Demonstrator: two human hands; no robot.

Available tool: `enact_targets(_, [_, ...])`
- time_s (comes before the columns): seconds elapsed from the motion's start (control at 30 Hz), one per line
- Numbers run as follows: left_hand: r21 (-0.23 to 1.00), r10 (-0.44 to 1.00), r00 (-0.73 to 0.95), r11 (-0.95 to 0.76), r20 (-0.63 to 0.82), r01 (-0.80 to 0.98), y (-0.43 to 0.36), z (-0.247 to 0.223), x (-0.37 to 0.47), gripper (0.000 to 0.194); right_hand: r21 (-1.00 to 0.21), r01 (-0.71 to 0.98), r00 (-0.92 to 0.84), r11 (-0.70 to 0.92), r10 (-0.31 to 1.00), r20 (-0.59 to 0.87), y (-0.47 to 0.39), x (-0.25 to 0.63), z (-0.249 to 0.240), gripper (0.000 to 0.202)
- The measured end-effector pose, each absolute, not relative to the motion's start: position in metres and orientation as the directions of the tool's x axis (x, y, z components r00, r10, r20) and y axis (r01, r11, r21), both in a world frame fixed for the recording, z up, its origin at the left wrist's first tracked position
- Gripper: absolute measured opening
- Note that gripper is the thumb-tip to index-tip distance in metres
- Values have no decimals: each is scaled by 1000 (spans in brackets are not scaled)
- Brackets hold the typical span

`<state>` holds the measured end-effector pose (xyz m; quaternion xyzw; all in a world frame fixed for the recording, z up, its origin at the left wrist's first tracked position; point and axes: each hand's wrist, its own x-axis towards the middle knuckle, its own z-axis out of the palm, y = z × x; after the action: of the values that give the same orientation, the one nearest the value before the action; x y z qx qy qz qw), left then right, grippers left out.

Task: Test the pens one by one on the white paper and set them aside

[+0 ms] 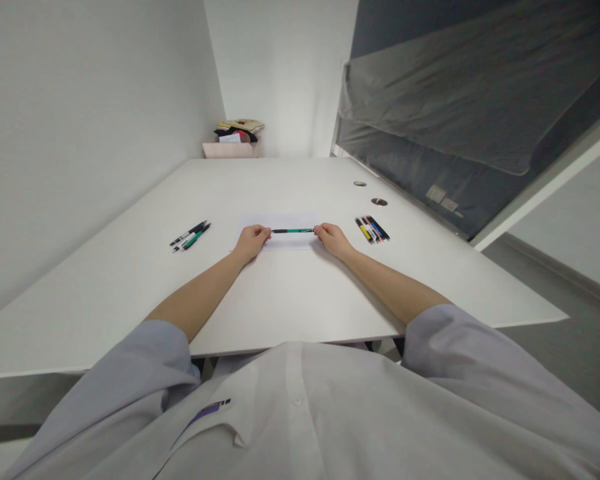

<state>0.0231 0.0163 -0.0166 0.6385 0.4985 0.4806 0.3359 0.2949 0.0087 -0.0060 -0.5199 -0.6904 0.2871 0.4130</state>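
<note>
A green and black pen (293,231) is held level between my two hands, over a sheet of white paper (285,220). My left hand (253,241) pinches its black end. The other end, with the clip, sits between the fingertips of my right hand (332,239). Off to the left lies a small group of pens (190,236), one of them green and black. On the right, several pens (373,229) lie side by side, with yellow, red and black among their colours.
The white table (285,300) runs back to a box (228,150) piled with cloth-like items. Two round cable holes (379,201) are set near its right side. A dark covered panel (455,100) stands along the right edge, and a wall (90,100) along the left.
</note>
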Motion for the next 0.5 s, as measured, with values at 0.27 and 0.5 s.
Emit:
enact_targets(0.27, [893,957,45,-285,288,349,13,-13,23,36,-821,487,-125,299,954,273,9,295,-6,40])
enact_targets(0.5, [899,959,47,-279,280,336,14,-14,24,35,-821,492,-113,290,956,270,7,294,-5,38])
